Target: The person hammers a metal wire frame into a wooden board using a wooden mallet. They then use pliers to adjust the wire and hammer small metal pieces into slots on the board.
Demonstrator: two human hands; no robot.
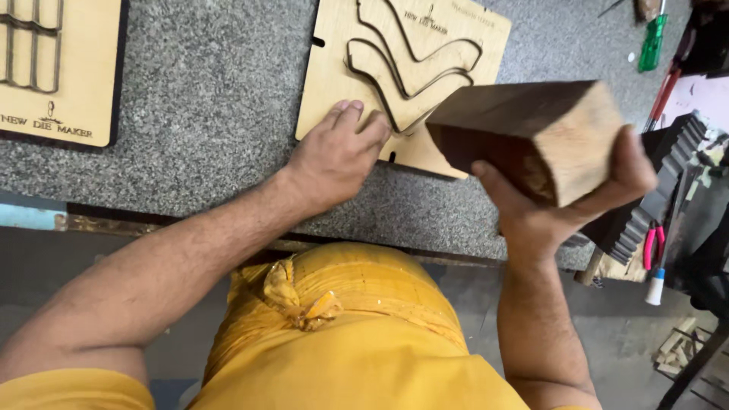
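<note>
from up here i see my left hand (338, 152) pressed flat on the near edge of a pale plywood die board (395, 72), fingers together and spread over the wood, holding nothing, only bearing down. that reads to me as pinning the board so it cannot slide on the speckled grey stone worktop (213, 91). the board carries curved steel rule strips (414, 64) set on edge in its cut slots, and my fingertips sit just beside the nearest curve, not on it.

my right hand (562, 205) is raised off the bench, fingers and thumb clamped around a chunky wooden block (531, 137), dark on its long faces and pale at the cut end. it is held tilted, end grain toward me, above and to the right of the board (gripped like a mallet, i would judge).

a second die board (57, 68) lies well apart at the far left, so there is open stone between the two. the right side is tighter: a dark toothed part (668, 178), red-handled pliers (653, 243) and a green-handled screwdriver (653, 42) crowd that end. the bench's front edge runs just below my left wrist, with my yellow shirt (342, 342) against it.
</note>
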